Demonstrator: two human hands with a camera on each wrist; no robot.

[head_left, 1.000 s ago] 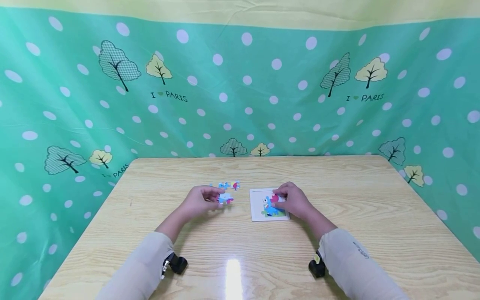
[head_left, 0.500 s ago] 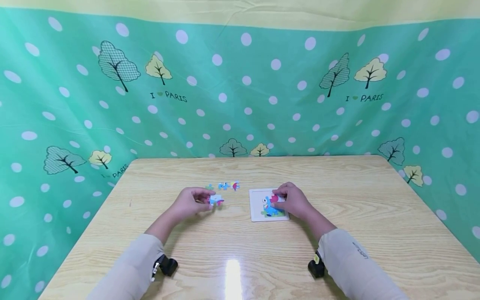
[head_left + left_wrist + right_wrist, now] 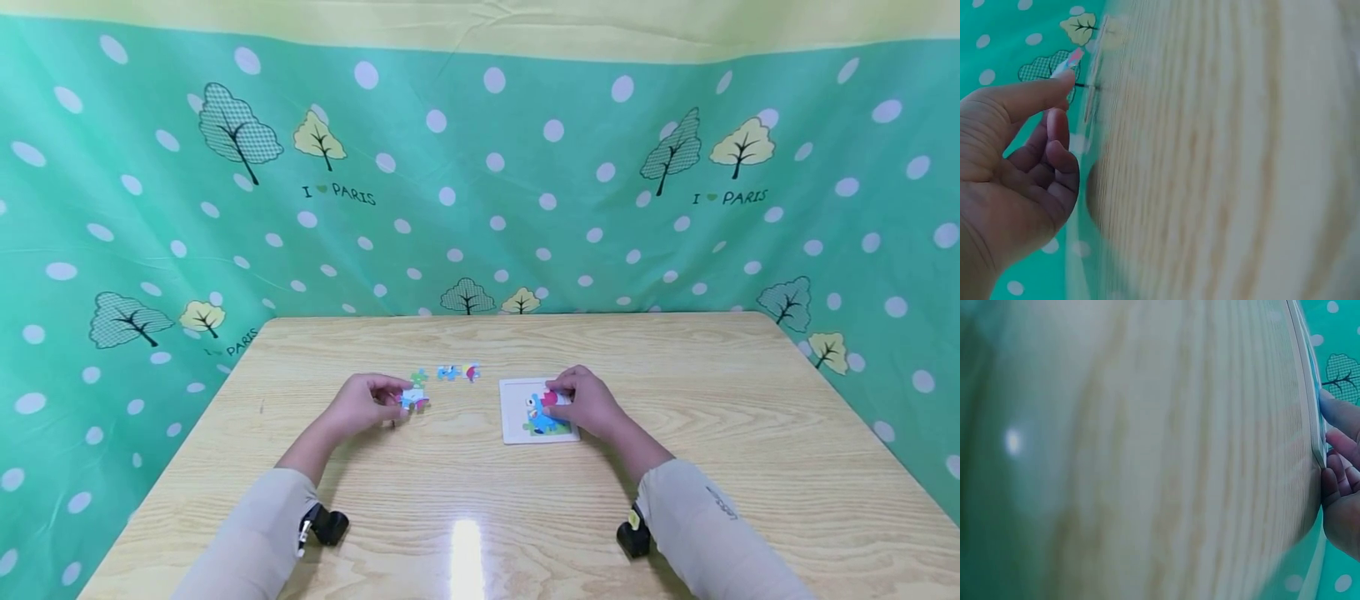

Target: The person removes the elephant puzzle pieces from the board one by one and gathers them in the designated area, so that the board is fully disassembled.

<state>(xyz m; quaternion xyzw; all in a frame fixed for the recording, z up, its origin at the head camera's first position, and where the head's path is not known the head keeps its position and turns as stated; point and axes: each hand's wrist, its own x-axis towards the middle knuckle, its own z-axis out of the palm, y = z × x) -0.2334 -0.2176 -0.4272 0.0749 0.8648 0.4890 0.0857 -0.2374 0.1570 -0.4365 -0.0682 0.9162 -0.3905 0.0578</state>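
Note:
Between thumb and fingers, my left hand [image 3: 363,408] pinches a white, blue and pink jigsaw puzzle piece [image 3: 414,399], held above the table. The left wrist view shows that piece [image 3: 1075,57] edge-on at the thumb tip, the other fingers curled. My right hand [image 3: 588,402] rests at the right side of a white puzzle tray [image 3: 514,417], thumb and fingertips around a pink puzzle piece [image 3: 550,397] in it. Joined pieces with a blue figure and green ground [image 3: 546,423] lie in the tray, partly hidden by this hand. In the right wrist view the fingers touch the tray's edge [image 3: 1317,447].
Loose puzzle pieces lie beyond my left hand: a green one [image 3: 418,377], a blue one [image 3: 448,372] and a yellow-red one [image 3: 471,372]. The wooden table [image 3: 465,467] ends at a green dotted curtain [image 3: 525,167].
My left hand has moved left with its puzzle piece, away from the tray, and the green piece has come into sight. The right hand stays put.

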